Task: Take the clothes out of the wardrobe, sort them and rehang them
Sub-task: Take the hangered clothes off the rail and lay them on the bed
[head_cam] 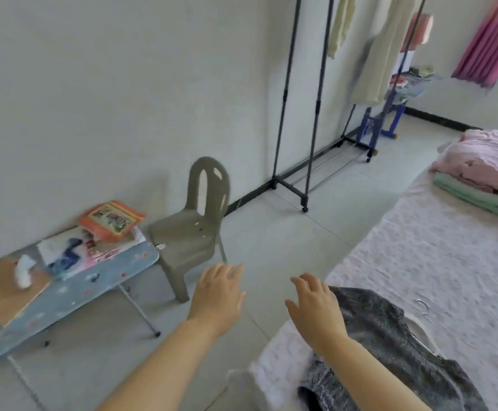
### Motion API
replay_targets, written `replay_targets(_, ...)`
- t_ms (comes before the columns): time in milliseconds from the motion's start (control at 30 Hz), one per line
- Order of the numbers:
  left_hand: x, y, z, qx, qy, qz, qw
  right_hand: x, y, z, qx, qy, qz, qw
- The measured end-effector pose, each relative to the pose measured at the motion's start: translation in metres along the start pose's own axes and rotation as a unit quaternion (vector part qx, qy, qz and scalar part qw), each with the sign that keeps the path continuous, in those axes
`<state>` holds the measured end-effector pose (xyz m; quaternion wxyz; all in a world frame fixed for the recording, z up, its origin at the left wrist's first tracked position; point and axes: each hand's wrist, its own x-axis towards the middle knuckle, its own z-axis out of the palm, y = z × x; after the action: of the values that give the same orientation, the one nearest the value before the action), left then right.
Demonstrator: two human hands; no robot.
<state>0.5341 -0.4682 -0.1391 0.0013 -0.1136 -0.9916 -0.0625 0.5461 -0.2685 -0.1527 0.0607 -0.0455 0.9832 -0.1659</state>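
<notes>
A grey knitted garment (pixel 390 345) lies on the near corner of the bed (pixel 419 256), with a metal hanger hook (pixel 422 305) poking out beside it. My right hand (pixel 316 307) hovers with relaxed fingers over the garment's left edge and holds nothing. To its left, my left hand (pixel 218 295) is stretched out over the floor, fingers straight and empty. A black clothes rack (pixel 298 114) stands against the far wall with a cream garment (pixel 381 54) and a pale yellow one (pixel 341 25) hanging on it. Folded pink and green clothes (pixel 485 173) are stacked on the bed's far end.
A grey plastic chair (pixel 194 226) stands by the wall, next to a low blue ironing board (pixel 64 292) carrying papers and an orange bag (pixel 111 219). A second, cluttered board on blue legs (pixel 390 114) sits behind the rack. Pink curtains (pixel 490 37) hang top right.
</notes>
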Motion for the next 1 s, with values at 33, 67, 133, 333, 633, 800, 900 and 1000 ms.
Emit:
replay_targets(33, -0.021, -0.025, -0.013, 0.003, 0.013, -0.028, 1.0, -0.001, -0.029, 0.0, -0.005, -0.001, -0.03, 1.0)
replay_targets(67, -0.044, -0.05, -0.026, 0.005, 0.028, -0.059, 0.998, -0.003, -0.06, 0.001, -0.01, -0.001, -0.061, 0.998)
replay_targets(133, -0.098, -0.098, -0.051, 0.012, 0.061, -0.121, 0.991, -0.012, -0.124, 0.003, -0.021, -0.002, -0.126, 0.992)
replay_targets(333, -0.305, -0.213, -0.105, 0.049, 0.106, -0.314, 0.942, -0.086, -0.326, 0.035, -0.036, -0.036, -0.314, 0.948)
replay_targets(633, -0.595, -0.29, -0.147, 0.085, 0.146, -0.566, 0.807, -0.239, -0.561, 0.099, -0.05, -0.103, -0.561, 0.82)
replay_targets(800, -0.7, -0.311, -0.167, 0.117, 0.149, -0.674, 0.714, -0.309, -0.668, 0.129, -0.038, -0.124, -0.672, 0.729)
replay_targets(900, -0.745, -0.33, -0.186, 0.145, 0.146, -0.725, 0.657, -0.34, -0.732, 0.145, -0.027, -0.122, -0.737, 0.664)
replay_targets(1000, -0.778, -0.344, -0.202, 0.152, 0.162, -0.773, 0.594, -0.363, -0.794, 0.155, -0.02, -0.132, -0.788, 0.602)
